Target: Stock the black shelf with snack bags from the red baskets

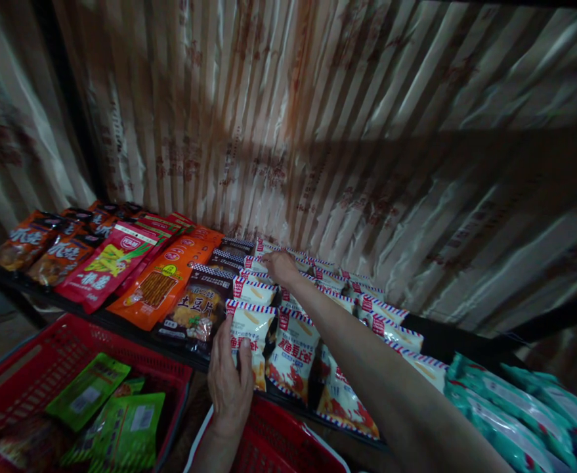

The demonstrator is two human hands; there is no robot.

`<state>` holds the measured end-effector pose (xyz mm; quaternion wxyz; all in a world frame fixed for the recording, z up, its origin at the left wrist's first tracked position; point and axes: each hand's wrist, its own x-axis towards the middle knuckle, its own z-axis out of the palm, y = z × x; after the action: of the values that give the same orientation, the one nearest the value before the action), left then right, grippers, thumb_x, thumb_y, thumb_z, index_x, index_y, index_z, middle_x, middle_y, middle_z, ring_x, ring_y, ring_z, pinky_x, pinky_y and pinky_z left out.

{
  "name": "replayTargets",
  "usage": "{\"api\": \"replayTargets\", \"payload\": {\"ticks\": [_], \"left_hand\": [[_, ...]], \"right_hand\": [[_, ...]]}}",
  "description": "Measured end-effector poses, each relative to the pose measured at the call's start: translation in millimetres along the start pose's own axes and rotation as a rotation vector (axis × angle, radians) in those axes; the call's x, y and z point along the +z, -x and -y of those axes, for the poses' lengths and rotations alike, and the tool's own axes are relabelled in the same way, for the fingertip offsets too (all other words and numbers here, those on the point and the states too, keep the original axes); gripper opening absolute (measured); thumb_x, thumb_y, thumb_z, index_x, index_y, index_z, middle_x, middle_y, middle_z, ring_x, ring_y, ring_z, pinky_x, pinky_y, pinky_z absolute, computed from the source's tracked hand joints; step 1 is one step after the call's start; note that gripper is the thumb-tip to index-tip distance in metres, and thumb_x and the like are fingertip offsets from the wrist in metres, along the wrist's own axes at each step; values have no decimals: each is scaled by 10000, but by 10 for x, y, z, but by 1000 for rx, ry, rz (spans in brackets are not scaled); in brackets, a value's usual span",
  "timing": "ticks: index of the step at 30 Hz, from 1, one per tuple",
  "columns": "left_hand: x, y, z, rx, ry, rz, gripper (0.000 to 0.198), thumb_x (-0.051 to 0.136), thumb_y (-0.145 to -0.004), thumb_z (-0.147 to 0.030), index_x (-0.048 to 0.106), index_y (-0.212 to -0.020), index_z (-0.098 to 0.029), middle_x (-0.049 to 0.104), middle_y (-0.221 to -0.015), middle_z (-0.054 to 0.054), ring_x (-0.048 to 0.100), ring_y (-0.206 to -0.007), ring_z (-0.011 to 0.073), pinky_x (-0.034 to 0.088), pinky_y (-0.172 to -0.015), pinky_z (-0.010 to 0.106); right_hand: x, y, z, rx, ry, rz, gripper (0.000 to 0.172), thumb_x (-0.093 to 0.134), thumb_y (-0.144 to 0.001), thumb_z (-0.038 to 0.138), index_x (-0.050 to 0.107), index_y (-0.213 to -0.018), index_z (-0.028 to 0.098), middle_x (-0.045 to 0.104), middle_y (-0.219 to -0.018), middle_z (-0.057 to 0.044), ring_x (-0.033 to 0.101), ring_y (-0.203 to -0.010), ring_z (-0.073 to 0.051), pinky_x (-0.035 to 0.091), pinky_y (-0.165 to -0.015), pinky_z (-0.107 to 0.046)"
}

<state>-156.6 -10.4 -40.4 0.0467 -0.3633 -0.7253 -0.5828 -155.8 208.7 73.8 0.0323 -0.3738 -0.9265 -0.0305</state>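
Note:
Rows of white snack packets with red and blue striped edges (295, 348) lie on a dark shelf (436, 338). My left hand (230, 381) rests on the front packet of the left row (249, 328), fingers closed on its lower edge. My right hand (281, 266) reaches deep to the back of the shelf, fingers curled on the rear white packets (263, 248); my forearm lies across the rows.
Orange packets (163, 282), red packets (108, 263) and dark brown packets (197, 309) lie left on the shelf. Teal packets (509, 414) lie at the right. A red basket (46, 368) below holds green packets (121, 427); a second red basket (278, 447) stands under my hands. Striped sheeting forms the back wall.

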Motion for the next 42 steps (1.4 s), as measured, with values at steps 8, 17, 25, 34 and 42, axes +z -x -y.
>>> {"api": "replayTargets", "payload": {"ticks": [8,17,25,34,42], "left_hand": [[21,-14,-29,-19,7,-8,441,417,-916,-278,411,-1340,-158,545,-1299,150,521,-1198,217,449,-961,348],[12,-37,21,-7,-5,7,448,444,-904,-268,415,-1335,-149,555,-1293,154,532,-1186,224,456,-955,354],[39,-67,-9,-10,-1,-41,437,456,-897,-278,442,-1316,-157,586,-1254,155,563,-1153,233,481,-922,363],[41,-57,31,26,-28,-26,460,477,-887,-254,419,-1335,-165,581,-1258,156,563,-1148,236,481,-926,379],[120,-117,41,-118,20,-73,508,494,-876,-368,422,-1332,-156,574,-1277,171,573,-1149,250,485,-921,368]], "right_hand": [[102,-214,-42,23,31,21,355,504,-854,174,631,-1172,271,675,-1156,-57,581,-1092,-209,387,-966,-308],[180,-326,-41,40,6,14,289,460,-873,199,702,-1026,237,693,-1117,-52,610,-1047,-185,418,-890,-263],[125,-336,-97,50,18,-16,334,430,-884,185,641,-1141,224,654,-1183,-87,584,-1086,-207,401,-908,-300],[212,-335,-74,27,26,12,283,453,-890,244,701,-1026,225,677,-1131,-91,577,-1080,-225,377,-937,-342],[95,-356,-133,88,44,-46,302,435,-873,215,682,-1039,162,669,-1106,-163,573,-1092,-290,401,-898,-393]]}}
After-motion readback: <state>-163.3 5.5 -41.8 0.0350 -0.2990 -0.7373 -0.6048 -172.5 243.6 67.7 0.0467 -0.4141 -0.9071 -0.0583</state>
